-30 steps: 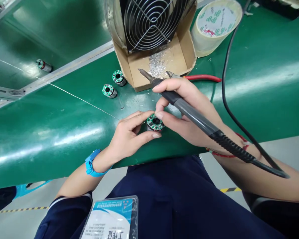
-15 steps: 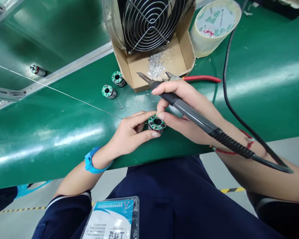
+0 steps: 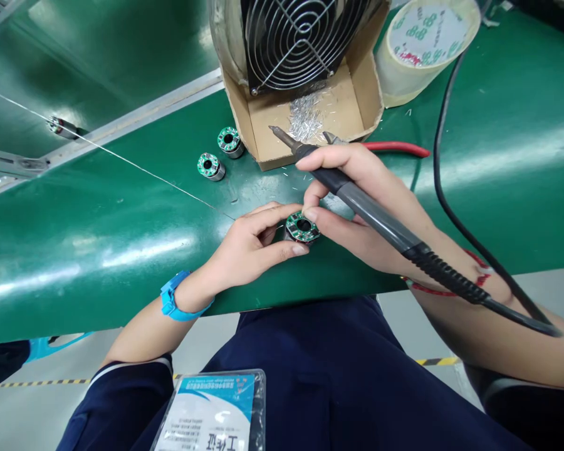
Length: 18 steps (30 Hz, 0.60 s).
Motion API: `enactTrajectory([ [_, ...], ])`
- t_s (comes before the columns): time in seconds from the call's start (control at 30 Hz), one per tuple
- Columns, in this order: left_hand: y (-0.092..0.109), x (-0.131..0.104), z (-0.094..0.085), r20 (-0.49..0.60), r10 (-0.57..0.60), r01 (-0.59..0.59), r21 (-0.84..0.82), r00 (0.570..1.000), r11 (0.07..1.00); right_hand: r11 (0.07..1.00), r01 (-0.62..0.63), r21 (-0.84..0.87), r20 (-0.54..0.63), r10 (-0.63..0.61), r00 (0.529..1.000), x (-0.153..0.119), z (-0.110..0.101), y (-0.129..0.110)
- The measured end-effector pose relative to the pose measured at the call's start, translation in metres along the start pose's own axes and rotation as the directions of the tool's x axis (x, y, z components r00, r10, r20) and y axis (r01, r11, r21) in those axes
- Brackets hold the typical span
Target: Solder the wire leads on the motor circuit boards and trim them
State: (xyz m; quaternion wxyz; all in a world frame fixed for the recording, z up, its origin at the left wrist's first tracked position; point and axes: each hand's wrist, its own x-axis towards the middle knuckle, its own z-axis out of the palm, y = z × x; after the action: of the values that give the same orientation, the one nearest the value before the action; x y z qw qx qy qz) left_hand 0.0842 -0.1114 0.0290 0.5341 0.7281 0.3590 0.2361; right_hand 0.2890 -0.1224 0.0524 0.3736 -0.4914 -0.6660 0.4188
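Observation:
My left hand [image 3: 251, 244] grips a small motor [image 3: 302, 228] between thumb and fingers; a round green circuit board with a dark centre hole tops it. A thin solder wire [image 3: 169, 181] runs from the upper left to this hand. My right hand [image 3: 357, 207] is closed around a soldering iron [image 3: 376, 216], its metal tip pointing up and left, away from the motor. The right thumb and a fingertip pinch together at the board's far edge; whether they hold a small part there cannot be seen.
Two similar motors [image 3: 210, 166] stand up and left of my hands; another motor [image 3: 64, 128] lies beyond the metal rail. A cardboard tray [image 3: 263, 144] holds a fan [image 3: 305, 41] and cut wire bits. Red-handled cutters [image 3: 397, 148], a tape roll [image 3: 388, 78] and the iron's cable [image 3: 439, 169] are rightward.
The whole view has shifted slightly, moving the bench items a little to the right. Both hands keep nearly the same hold on the motor and the soldering iron.

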Motion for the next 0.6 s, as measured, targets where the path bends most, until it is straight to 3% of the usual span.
enactTrajectory([
  [0.17, -0.002, 0.005, 0.006, -0.132, 0.057, -0.039, 0.136, 0.990, 0.990, 0.993, 0.059, -0.098, -0.150, -0.073, 0.986, -0.009, 0.011, 0.014],
  [0.3, -0.010, 0.012, 0.010, -0.192, 0.010, 0.054, 0.326, 0.981, 0.944, 0.926, 0.034, -0.377, -0.116, -0.084, 0.990, -0.011, 0.024, 0.025],
  [0.37, -0.019, 0.014, 0.010, -0.194, -0.057, 0.109, 0.267, 0.979, 0.957, 0.876, 0.037, -0.480, -0.094, -0.093, 0.991, -0.008, 0.028, 0.031],
  [0.43, -0.029, 0.014, 0.006, -0.207, -0.091, 0.111, 0.090, 0.974, 0.990, 0.848, 0.071, -0.526, -0.051, -0.115, 0.992, -0.004, 0.029, 0.036],
  [0.53, -0.039, 0.014, 0.000, -0.237, -0.064, 0.028, -0.151, 0.969, 0.988, 0.860, 0.178, -0.478, 0.026, -0.189, 0.982, -0.003, 0.024, 0.039],
  [0.6, -0.040, 0.014, -0.002, -0.267, -0.005, -0.029, -0.125, 0.964, 0.992, 0.884, 0.206, -0.419, -0.010, -0.232, 0.973, -0.007, 0.019, 0.038],
])
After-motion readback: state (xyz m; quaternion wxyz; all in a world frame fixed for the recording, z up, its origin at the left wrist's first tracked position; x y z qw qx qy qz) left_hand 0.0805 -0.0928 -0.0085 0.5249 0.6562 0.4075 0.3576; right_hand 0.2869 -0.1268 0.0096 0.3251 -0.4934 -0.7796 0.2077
